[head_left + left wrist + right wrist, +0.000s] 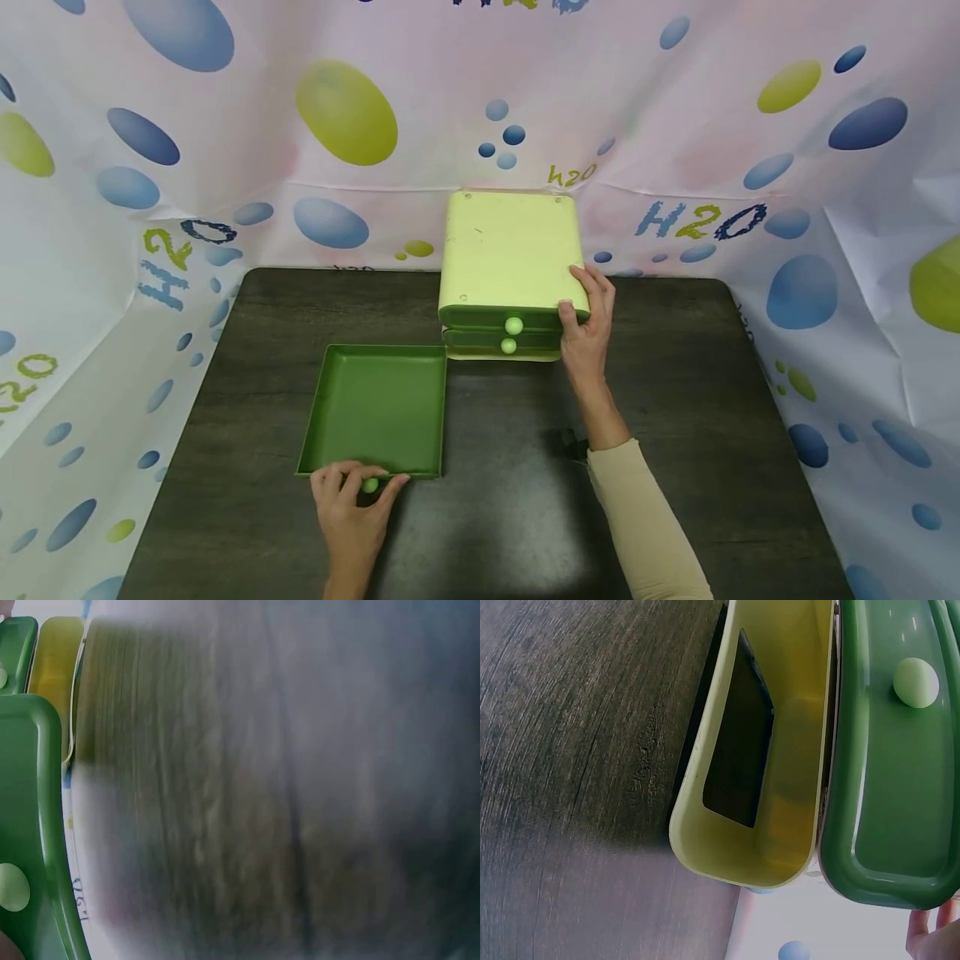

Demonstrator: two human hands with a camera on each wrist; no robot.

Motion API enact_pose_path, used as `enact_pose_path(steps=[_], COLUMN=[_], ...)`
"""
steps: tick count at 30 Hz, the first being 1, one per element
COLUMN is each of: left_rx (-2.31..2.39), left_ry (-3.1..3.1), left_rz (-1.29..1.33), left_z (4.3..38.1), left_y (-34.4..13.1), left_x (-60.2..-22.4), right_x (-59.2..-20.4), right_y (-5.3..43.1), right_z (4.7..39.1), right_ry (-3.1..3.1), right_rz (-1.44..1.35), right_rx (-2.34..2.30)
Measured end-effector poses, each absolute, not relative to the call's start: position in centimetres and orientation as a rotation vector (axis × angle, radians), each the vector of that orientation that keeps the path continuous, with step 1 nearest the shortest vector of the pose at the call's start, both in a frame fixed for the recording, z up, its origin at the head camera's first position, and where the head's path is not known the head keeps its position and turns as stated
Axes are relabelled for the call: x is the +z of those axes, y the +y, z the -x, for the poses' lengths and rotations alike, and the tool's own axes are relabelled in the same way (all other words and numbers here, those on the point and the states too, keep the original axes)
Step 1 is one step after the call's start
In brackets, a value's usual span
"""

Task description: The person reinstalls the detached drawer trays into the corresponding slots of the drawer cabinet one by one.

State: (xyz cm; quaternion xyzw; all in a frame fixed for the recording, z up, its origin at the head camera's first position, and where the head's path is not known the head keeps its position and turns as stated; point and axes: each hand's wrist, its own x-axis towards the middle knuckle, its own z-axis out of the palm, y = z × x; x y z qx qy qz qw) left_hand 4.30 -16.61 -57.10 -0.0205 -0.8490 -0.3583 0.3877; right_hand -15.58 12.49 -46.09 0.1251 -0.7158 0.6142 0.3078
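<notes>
A pale yellow drawer cabinet stands at the back of the table, with two green drawer fronts, each with a round light green knob. Below these, the right wrist view shows a yellow compartment without a drawer, its floor cut open. My right hand holds the cabinet's front right corner, thumb toward the front and fingers at the side. A shallow, empty green drawer lies in front and to the left. My left hand grips its front rim, fingers and thumb on either side of its knob.
The dark wood-look table spreads around the cabinet and drawer. A white sheet printed with blue and green bubbles hangs behind the table and along both sides. A small dark object lies beside my right wrist.
</notes>
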Motion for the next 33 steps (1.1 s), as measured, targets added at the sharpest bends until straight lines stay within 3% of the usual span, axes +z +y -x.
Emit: enact_pose_path(steps=[33], left_rx=[-0.925], left_ry=[-2.205], left_rz=[0.074], left_z=[-5.8], left_y=[-12.5], left_x=[-57.7], right_x=[-46.3], right_y=[12.6], right_z=[15.6], right_ry=[-1.899], right_rz=[-0.340], right_rx=[1.601])
